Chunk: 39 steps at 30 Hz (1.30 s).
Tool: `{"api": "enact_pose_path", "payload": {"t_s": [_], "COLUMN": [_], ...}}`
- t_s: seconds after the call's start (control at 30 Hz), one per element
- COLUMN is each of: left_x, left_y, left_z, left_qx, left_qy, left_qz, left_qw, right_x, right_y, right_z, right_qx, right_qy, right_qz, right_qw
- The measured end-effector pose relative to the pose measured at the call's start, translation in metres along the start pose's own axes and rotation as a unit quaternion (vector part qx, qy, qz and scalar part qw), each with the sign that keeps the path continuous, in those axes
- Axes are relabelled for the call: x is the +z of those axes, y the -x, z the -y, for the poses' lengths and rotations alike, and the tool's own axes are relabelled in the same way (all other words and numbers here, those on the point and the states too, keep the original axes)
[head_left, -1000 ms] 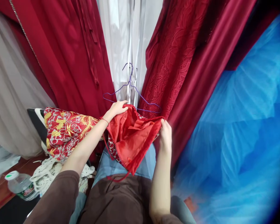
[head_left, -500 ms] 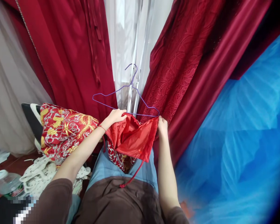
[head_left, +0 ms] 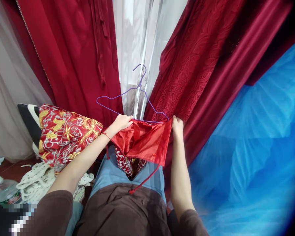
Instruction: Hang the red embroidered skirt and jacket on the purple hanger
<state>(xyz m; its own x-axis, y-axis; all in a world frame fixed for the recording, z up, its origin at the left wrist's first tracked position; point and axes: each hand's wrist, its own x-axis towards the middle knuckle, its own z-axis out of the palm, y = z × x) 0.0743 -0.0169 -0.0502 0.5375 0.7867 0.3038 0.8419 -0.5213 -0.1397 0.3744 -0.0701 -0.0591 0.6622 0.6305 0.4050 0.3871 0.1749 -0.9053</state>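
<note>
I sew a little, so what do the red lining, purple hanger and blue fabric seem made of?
Red lining: probably satin-like synthetic, smooth and shiny along its creases.
Purple hanger: likely coated wire, thin, smooth and evenly coloured.
Blue fabric: perhaps tulle or organza, soft-looking, with gauzy, pleated layers.

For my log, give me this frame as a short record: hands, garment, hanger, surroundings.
left hand: grips the upper edge of the red garment, left side
left hand point: left hand
right hand: right hand pinches its upper right corner
garment: red garment, smooth red lining showing; red cord dangling
hanger: purple hanger, lower bar along the garment's upper edge; contact unclear
left: embroidered cloth, spotted cloth, bottle
right: blue tulle
</note>
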Motion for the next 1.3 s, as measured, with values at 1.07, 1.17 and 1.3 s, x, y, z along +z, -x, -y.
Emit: {"api": "enact_pose_path", "payload": {"t_s": [1.07, 1.17, 1.3], "left_x": [-0.013, -0.017, -0.022], "left_y": [0.019, 0.032, 0.055], "left_z": [-0.01, -0.011, -0.014], "left_qx": [-0.072, -0.083, -0.086], "left_qy": [0.079, 0.062, 0.063], "left_qz": [-0.043, -0.088, -0.124], "left_qw": [0.993, 0.991, 0.987], "right_x": [0.089, 0.09, 0.09], "right_y": [0.018, 0.02, 0.021], "right_z": [0.091, 0.091, 0.091], "right_qx": [-0.299, -0.294, -0.293], "right_qy": [0.413, 0.434, 0.445], "right_qz": [0.107, 0.098, 0.09], "right_qw": [0.854, 0.846, 0.841]}}
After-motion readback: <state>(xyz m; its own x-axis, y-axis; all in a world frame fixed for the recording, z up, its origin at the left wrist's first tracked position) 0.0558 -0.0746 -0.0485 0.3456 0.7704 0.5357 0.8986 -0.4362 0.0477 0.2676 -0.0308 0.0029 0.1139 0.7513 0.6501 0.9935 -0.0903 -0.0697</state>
